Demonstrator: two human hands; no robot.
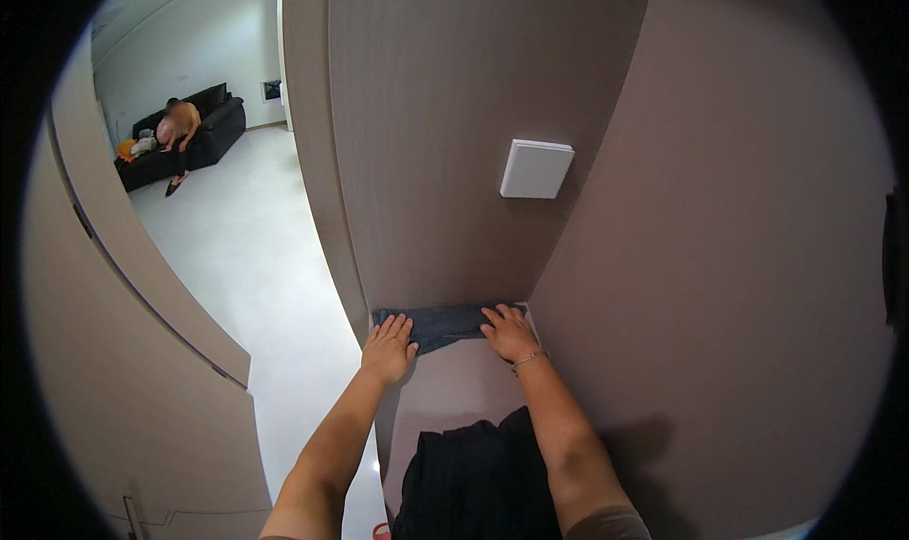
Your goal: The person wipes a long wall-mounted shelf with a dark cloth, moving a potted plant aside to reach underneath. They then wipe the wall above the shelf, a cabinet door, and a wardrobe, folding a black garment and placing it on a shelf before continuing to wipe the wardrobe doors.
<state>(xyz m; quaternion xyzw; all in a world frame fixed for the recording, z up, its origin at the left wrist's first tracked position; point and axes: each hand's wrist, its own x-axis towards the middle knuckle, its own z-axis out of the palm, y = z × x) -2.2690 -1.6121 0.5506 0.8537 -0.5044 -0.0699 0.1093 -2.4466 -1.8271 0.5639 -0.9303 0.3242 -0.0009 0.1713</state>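
A dark blue-grey folded cloth (445, 325) lies across the far end of a pale pinkish surface (445, 379), against the brown panel. My left hand (389, 348) lies flat on the cloth's left end, fingers stretched forward. On its right end rests my right hand (509, 334), fingers spread, with a thin bracelet (528, 360) at the wrist. Both palms face down, and neither hand grips the cloth. Closer to me, a black piece of fabric (478, 483) covers the near part of the surface; whether it is clothing I wear, I cannot tell.
A brown wall (720, 256) rises close on the right. A white square plate (537, 169) is fixed to the far panel (426, 142). Beyond a doorway on the left, a person (180, 128) sits on a black sofa (222, 128). A beige door (142, 351) stands at far left.
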